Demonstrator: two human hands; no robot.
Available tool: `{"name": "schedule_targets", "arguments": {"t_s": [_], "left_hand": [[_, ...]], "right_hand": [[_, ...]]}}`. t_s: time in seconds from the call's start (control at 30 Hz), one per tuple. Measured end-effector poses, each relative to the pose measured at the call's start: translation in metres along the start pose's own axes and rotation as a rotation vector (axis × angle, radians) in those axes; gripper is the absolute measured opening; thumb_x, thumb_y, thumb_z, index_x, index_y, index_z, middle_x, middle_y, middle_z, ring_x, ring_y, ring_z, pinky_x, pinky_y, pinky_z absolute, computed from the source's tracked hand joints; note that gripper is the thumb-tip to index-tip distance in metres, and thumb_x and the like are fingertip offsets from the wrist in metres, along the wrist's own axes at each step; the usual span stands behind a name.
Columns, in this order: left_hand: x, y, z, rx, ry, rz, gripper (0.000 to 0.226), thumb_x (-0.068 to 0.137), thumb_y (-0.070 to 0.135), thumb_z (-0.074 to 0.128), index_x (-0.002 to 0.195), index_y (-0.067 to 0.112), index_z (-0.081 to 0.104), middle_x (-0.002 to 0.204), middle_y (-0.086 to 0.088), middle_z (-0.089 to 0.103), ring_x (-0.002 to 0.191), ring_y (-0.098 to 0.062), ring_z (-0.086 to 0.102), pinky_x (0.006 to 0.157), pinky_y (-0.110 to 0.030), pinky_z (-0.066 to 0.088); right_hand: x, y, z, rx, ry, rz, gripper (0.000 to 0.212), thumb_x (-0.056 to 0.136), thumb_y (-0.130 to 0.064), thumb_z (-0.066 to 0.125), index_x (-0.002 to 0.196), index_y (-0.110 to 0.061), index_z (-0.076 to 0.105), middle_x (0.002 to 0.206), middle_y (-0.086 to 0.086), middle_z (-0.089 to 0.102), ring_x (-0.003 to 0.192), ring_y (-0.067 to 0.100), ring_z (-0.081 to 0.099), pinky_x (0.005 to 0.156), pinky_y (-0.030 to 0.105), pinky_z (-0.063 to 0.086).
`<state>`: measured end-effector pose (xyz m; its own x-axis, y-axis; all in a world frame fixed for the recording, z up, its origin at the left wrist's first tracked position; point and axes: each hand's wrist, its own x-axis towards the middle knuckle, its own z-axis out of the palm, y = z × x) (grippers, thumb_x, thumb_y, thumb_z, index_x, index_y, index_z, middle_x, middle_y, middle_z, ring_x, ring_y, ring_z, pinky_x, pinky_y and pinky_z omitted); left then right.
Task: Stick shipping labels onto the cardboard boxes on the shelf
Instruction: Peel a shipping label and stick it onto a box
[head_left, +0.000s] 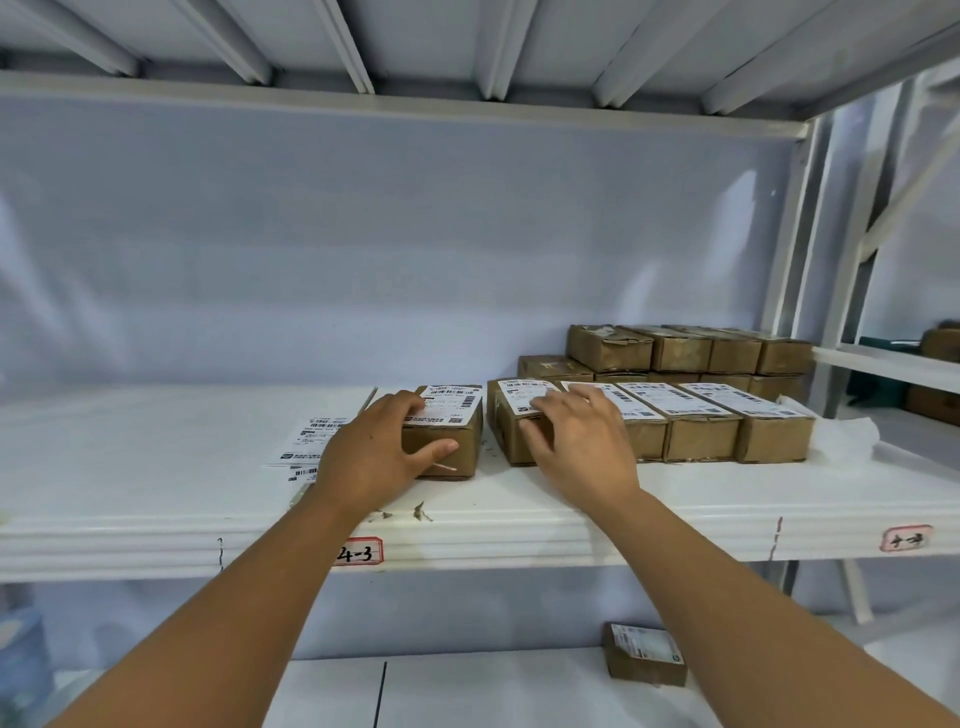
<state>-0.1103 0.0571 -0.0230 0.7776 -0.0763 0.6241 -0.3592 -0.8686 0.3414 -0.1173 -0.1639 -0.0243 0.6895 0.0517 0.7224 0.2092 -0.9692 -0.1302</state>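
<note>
Brown cardboard box (467, 436) gripped by left hand (374, 452); right hand (582, 441) spread flat on white paper label (519, 397); uneven pressure risks creases.

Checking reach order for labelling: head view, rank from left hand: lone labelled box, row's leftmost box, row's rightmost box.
1. Lone labelled box: under the left hand, touching.
2. Row's leftmost box: just right, under the right hand.
3. Row's rightmost box: far right.

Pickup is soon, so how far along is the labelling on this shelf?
Done: three front-row brown cardboard boxes carry white labels. In hand: left hand grips a labelled box; right hand presses a label onto its neighbour. Left: brown boxes stacked behind show no labels; loose white label sheets wait at left.
</note>
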Motion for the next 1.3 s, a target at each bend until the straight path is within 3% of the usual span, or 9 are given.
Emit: {"name": "schedule_targets", "arguments": {"t_s": [0.13, 0.27, 0.4, 0.6, 0.8, 1.07, 1.2, 1.3], "left_hand": [[0.001, 0.0, 0.005, -0.061, -0.043, 0.045, 0.053, 0.079, 0.049, 0.067, 0.124, 0.028, 0.047, 0.126, 0.01, 0.053, 0.106, -0.012, 0.054, 0.082, -0.026, 0.043], [0.002, -0.003, 0.011, -0.129, -0.101, 0.138, 0.055, 0.081, 0.039, 0.07, 0.129, 0.025, 0.047, 0.138, 0.006, 0.041, 0.117, -0.011, 0.048, 0.096, -0.022, 0.04], [0.003, -0.003, 0.013, -0.113, -0.145, 0.173, 0.054, 0.086, 0.036, 0.064, 0.136, 0.026, 0.045, 0.138, 0.002, 0.042, 0.122, -0.014, 0.046, 0.102, -0.026, 0.038], [0.002, 0.0, 0.01, -0.091, -0.163, 0.105, 0.053, 0.089, 0.037, 0.06, 0.138, 0.032, 0.039, 0.118, -0.002, 0.064, 0.099, -0.016, 0.061, 0.086, -0.024, 0.043], [-0.002, 0.008, 0.004, -0.199, -0.165, 0.024, 0.065, 0.085, 0.036, 0.066, 0.138, 0.036, 0.029, 0.107, 0.001, 0.066, 0.084, -0.012, 0.063, 0.08, -0.025, 0.049], [-0.002, 0.007, 0.004, -0.213, -0.199, 0.003, 0.058, 0.089, 0.036, 0.06, 0.137, 0.034, 0.029, 0.117, 0.0, 0.064, 0.093, -0.016, 0.063, 0.087, -0.034, 0.051], [-0.001, 0.003, 0.006, -0.148, -0.139, 0.038, 0.052, 0.093, 0.04, 0.05, 0.138, 0.024, 0.031, 0.133, -0.005, 0.051, 0.109, -0.02, 0.056, 0.093, -0.034, 0.045], [0.003, 0.003, 0.006, -0.057, -0.064, 0.14, 0.048, 0.095, 0.04, 0.044, 0.138, 0.02, 0.037, 0.139, -0.003, 0.043, 0.123, -0.021, 0.046, 0.096, -0.036, 0.042]], "right_hand": [[-0.001, 0.005, -0.001, 0.006, -0.045, 0.054, 0.038, 0.095, -0.04, 0.046, 0.128, -0.023, 0.055, 0.13, -0.002, 0.057, 0.127, 0.02, 0.04, 0.106, 0.034, 0.027], [-0.003, 0.003, -0.001, 0.037, -0.052, 0.039, 0.038, 0.094, -0.026, 0.048, 0.131, -0.02, 0.053, 0.131, -0.001, 0.056, 0.126, 0.021, 0.041, 0.107, 0.035, 0.026], [-0.004, 0.004, -0.001, 0.067, -0.034, 0.047, 0.039, 0.092, -0.02, 0.05, 0.13, -0.019, 0.056, 0.129, 0.0, 0.058, 0.125, 0.022, 0.043, 0.109, 0.034, 0.023], [-0.005, 0.004, -0.002, 0.09, -0.031, 0.1, 0.038, 0.092, -0.02, 0.047, 0.129, -0.022, 0.056, 0.13, -0.003, 0.058, 0.127, 0.017, 0.044, 0.117, 0.036, 0.009], [-0.005, 0.005, -0.001, 0.112, -0.024, 0.089, 0.037, 0.091, -0.018, 0.048, 0.126, -0.019, 0.059, 0.126, -0.001, 0.061, 0.123, 0.02, 0.047, 0.116, 0.039, 0.016], [-0.006, 0.007, 0.0, 0.153, 0.033, 0.092, 0.035, 0.088, -0.015, 0.051, 0.121, -0.015, 0.062, 0.12, 0.003, 0.064, 0.119, 0.023, 0.049, 0.113, 0.04, 0.022], [-0.005, 0.005, 0.0, 0.188, 0.115, 0.123, 0.03, 0.091, -0.017, 0.052, 0.118, -0.017, 0.064, 0.12, 0.001, 0.063, 0.121, 0.021, 0.048, 0.115, 0.039, 0.017], [0.0, 0.004, -0.004, 0.211, 0.141, 0.12, 0.027, 0.092, -0.019, 0.052, 0.115, -0.017, 0.066, 0.115, 0.002, 0.065, 0.116, 0.021, 0.05, 0.102, 0.033, 0.033]]}}
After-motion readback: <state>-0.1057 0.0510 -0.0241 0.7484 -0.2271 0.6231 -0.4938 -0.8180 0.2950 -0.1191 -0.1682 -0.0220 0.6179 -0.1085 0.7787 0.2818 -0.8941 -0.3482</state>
